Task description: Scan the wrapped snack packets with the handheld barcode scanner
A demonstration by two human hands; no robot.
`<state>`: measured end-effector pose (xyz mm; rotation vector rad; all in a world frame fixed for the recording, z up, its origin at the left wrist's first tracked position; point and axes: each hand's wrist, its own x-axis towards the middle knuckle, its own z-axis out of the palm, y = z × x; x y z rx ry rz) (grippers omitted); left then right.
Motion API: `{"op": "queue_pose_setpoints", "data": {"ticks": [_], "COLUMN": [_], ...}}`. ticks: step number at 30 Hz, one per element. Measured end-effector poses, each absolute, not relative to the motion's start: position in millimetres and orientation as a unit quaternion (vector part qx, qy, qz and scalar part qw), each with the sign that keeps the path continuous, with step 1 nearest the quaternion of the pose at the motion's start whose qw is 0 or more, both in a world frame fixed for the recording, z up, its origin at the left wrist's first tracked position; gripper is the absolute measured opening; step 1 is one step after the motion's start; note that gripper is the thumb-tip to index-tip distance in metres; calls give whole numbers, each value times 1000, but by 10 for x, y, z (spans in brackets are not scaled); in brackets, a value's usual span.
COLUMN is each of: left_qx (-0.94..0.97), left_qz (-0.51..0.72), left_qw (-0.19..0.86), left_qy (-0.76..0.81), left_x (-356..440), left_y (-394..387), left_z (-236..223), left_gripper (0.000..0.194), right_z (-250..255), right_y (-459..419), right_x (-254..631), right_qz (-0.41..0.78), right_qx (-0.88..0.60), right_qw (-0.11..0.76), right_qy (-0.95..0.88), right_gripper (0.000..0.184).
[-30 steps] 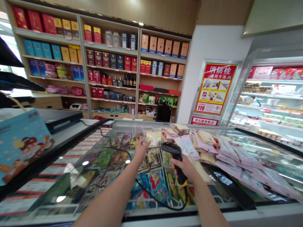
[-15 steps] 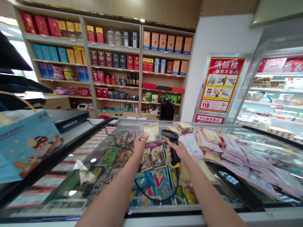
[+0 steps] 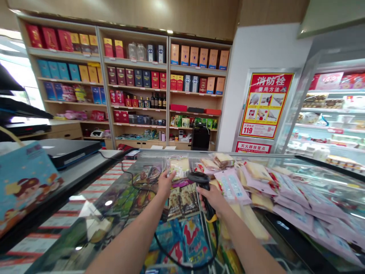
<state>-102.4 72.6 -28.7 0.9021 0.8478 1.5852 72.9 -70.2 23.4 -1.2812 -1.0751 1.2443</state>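
My left hand pinches the lower left edge of a clear-wrapped sandwich bread pack, with the thumb on top. In my right hand is a black barcode scanner, fingers wrapped round its handle. The scanner head sits just right of and nearer than the pack, turned towards it. A black cable loops below the scanner over the glass top. Several pink-backed bread packs lie heaped to the right of my right hand.
Under the glass of the chest freezer are colourful ice-cream packets. A black phone-like slab lies at the right. On the left are a blue printed bag and a dark flat device. Shelves of boxes stand behind.
The scanner has moved down and slightly left, closer to the bread pack. My view has tilted up a little, so most things appear lower. Both hands keep their hold.
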Motion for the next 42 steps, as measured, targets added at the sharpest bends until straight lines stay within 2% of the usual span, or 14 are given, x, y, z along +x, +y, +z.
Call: {"op": "queue_pose_setpoints", "data": {"ticks": [7,13,34,38,42], "left_qx": [378,390,398,409,409], "left_qz": [664,661,669,642,613], "left_qw": [540,543,523,533,535], "left_qy": [353,340,348,369,413], "left_x": [-1046,-1026,-994,-1135,-1657], "left_y": [678,671,676,632,608], "left_z": [-270,-281,-380,-273,9], "left_gripper": [53,59,52,49,44], "right_z": [279,244,224,250,349], "right_y": [-745,-753,-788,-773,-748], "right_x": [741,722,715,602,328], "right_qz": [508,509,515,549,582], "right_qx": [-553,-546,-550,-528,-488], "right_qw": [489,489,467,468,476], "right_qy": [-444,-451,-464,-448,-444], "right_gripper": [36,29,35,33,30]}}
